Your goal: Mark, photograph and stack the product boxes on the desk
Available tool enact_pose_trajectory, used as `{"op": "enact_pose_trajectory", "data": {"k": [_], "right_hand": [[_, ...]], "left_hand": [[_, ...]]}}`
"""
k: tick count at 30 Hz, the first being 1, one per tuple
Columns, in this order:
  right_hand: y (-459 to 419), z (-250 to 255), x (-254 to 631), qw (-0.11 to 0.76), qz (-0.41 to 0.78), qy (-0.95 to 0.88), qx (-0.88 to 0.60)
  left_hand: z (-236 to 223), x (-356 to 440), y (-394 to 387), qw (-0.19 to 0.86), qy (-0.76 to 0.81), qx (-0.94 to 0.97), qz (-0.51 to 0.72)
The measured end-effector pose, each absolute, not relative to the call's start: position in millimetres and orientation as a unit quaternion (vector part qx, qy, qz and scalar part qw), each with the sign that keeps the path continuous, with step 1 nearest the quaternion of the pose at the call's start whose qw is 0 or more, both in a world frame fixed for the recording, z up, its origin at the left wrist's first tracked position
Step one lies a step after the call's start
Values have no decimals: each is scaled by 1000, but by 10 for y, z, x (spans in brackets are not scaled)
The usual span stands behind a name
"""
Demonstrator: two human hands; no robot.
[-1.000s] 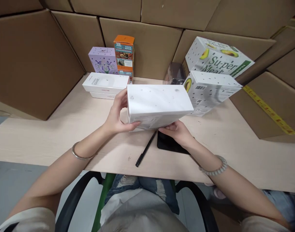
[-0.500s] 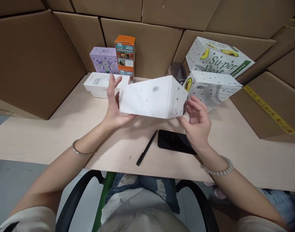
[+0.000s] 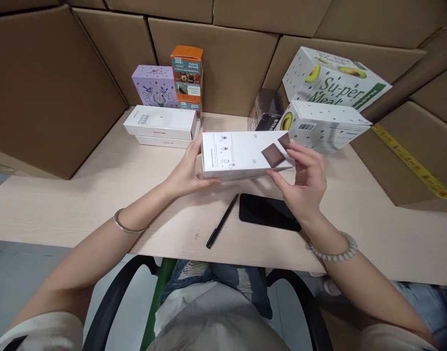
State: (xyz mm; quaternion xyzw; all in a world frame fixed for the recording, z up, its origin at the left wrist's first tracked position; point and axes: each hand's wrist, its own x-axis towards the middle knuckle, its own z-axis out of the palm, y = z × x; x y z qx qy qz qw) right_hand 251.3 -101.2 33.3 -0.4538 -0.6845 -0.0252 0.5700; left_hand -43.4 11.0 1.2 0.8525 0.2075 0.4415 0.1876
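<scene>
Between my two hands a white carton [image 3: 241, 153] is held above the table, printed with brown squares at its right and small text and pictures at its left. My left hand [image 3: 187, 170] grips its left end, thumb along the lower edge and the other fingers mostly hidden behind. My right hand [image 3: 304, 178] pinches the right end, fingertips on the upper corner and thumb at the lower edge. Under the carton, a black pen [image 3: 222, 222] and a dark phone [image 3: 269, 211] lie on the table, the phone close to my right wrist.
White power bank boxes [image 3: 161, 122] are stacked at the left, before a purple box [image 3: 155, 87] and an orange-topped box [image 3: 187, 78]. Avocado-printed cartons [image 3: 324, 124] and a dark box [image 3: 265, 109] stand at right. Cardboard boxes [image 3: 212, 68] wall in the wooden table [image 3: 80, 209].
The carton has turned in my hands, so a printed face now shows instead of the mostly plain white one. My left hand has shifted right and closed on the left end.
</scene>
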Motion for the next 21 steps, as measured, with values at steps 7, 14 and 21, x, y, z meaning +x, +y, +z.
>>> {"op": "enact_pose_trajectory", "data": {"k": [7,14,21], "right_hand": [[-1131,441,2486,516,-191,-757,-353],[-1445,282,2107,100,-156,-931,-314],[-1411,271,1919,23,-172,-937,-302]], "left_hand": [[174,-415,-42,114,153,862,471],[282,-346,-132,81,166,852,491],[297,-316,-158,80,199,845,489]]}}
